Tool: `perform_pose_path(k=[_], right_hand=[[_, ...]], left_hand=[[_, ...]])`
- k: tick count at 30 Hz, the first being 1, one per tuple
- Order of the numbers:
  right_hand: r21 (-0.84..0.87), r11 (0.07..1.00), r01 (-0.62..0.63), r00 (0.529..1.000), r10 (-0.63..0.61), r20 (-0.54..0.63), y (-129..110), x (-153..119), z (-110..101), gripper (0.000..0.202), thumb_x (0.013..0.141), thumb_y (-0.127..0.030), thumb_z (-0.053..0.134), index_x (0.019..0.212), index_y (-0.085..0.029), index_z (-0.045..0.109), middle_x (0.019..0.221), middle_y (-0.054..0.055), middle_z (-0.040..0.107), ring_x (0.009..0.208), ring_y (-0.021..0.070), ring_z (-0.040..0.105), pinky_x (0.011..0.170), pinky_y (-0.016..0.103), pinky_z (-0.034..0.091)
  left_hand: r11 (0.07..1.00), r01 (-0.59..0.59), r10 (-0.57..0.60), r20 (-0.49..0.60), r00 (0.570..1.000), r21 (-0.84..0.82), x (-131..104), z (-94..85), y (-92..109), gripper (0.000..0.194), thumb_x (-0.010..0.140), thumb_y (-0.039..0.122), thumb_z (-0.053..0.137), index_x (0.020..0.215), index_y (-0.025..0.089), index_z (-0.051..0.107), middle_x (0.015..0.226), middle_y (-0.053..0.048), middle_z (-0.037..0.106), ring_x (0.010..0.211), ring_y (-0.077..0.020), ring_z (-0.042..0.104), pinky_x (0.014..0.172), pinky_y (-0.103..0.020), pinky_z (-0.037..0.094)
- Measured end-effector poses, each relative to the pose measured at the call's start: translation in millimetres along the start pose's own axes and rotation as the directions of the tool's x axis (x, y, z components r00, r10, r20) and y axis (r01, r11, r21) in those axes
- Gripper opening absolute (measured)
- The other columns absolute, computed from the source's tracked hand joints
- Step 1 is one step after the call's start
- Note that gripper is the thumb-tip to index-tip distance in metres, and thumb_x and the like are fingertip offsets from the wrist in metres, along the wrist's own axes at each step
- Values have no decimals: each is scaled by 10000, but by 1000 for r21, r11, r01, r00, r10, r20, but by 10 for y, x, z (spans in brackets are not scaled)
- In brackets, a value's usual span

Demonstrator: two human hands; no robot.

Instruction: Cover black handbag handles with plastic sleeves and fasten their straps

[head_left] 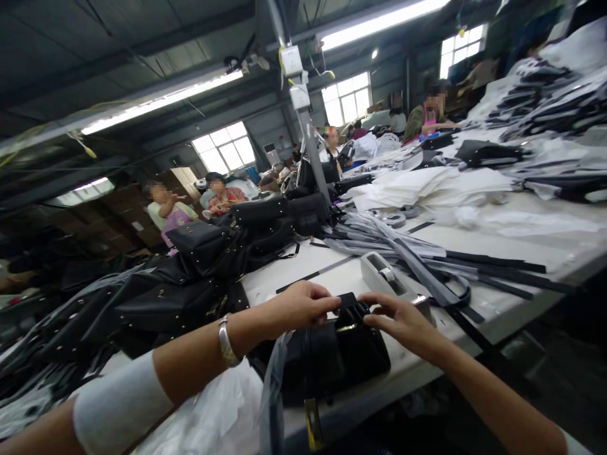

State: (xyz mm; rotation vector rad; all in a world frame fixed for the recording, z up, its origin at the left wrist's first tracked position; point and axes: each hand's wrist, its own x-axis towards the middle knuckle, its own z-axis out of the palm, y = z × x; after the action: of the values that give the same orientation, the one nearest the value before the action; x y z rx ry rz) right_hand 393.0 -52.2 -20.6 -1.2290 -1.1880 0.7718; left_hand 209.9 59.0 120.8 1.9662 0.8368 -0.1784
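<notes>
Fingers [327, 302] of left hand [296, 306] and right hand [403, 319] pinching the top edge of a glossy black handbag [341, 357], lower centre on white worktable [502, 313]. Grey tape dispenser [386, 278] just beyond; stacked black bags [203, 278] centre left; flat dark straps [474, 262] fanned right.

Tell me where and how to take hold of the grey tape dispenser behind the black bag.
Probably grip the tape dispenser across its two long flat sides at mid-body, coming from above. It lies lengthwise on the white table, top exposed. The right hand is nearest; the black bag crowds its near end.
</notes>
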Motion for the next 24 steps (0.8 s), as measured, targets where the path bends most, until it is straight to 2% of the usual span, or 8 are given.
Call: perform_pose_path(k=[2, 5, 9, 12, 15, 18, 24], right_hand=[[-25, 1000, 1, 998, -3, -63, -39, -2, 111, 271, 786, -337, 742, 1037, -236, 757, 978, 35, 759, 838, 241, 687, 807, 370, 534], [-107, 993, 41, 984, -59, -168, -105, -44, 312, 243, 783, -339, 755, 1007, -246, 745, 985, 32, 743, 908, 248, 666, 852, 369, 505], [-163, 984, 65, 966, -103, -235, -115, -142, 554, 237, 788, -352, 770, 997, -256, 714, 1019, 32, 715, 961, 250, 645, 878, 362, 489], [-170, 983, 70, 960, -113, -255, -70, -199, 673, 222, 801, -356, 768, 988, -262, 694, 1007, 29, 697, 950, 242, 637, 850, 348, 494], [-163, 985, 61, 960, -103, -259, -39, -233, 746, 206, 811, -325, 764, 985, -257, 679, 990, 28, 685, 918, 231, 631, 805, 334, 499], [-157, 985, 76, 959, -115, -258, -45, -255, 784, 199, 818, -288, 760, 996, -260, 676, 1003, 30, 682, 947, 233, 627, 827, 338, 494], [-187, 980, 74, 945, -129, -301, -54, -290, 807, 192, 809, -233, 770, 978, -255, 683, 981, 40, 677, 960, 249, 624, 856, 363, 482]], left_hand=[[1000, 20, -20, 18, 1000, -8, 18, -25, -9, 475, 812, 613, 606, 749, 142, 614, 586, 30, 565, 414, -62, 371, 388, -205, 230], [997, 76, -76, 55, 996, 15, -5, -73, 15, 452, 805, 593, 618, 739, 146, 610, 611, 18, 595, 423, -66, 377, 385, -205, 222], [974, 118, -123, 12, 992, 195, -53, -93, 69, 431, 812, 546, 613, 635, 152, 602, 488, 41, 497, 427, -79, 372, 397, -209, 234], [932, 98, -106, 4, 994, 349, -69, -78, 105, 393, 834, 463, 575, 595, 153, 610, 481, 25, 533, 430, -88, 412, 414, -210, 276], [874, 90, -109, 14, 994, 478, -52, -53, 132, 325, 818, 392, 554, 606, 160, 637, 503, 10, 594, 445, -108, 478, 431, -215, 317], [797, 50, -77, 18, 997, 602, -7, -19, 167, 303, 785, 361, 553, 558, 171, 619, 478, 6, 593, 452, -123, 501, 438, -226, 319], [732, 44, -81, 23, 996, 680, 111, 78, 237, 277, 749, 324, 541, 526, 174, 606, 440, 15, 550, 423, -119, 475, 441, -246, 296]])
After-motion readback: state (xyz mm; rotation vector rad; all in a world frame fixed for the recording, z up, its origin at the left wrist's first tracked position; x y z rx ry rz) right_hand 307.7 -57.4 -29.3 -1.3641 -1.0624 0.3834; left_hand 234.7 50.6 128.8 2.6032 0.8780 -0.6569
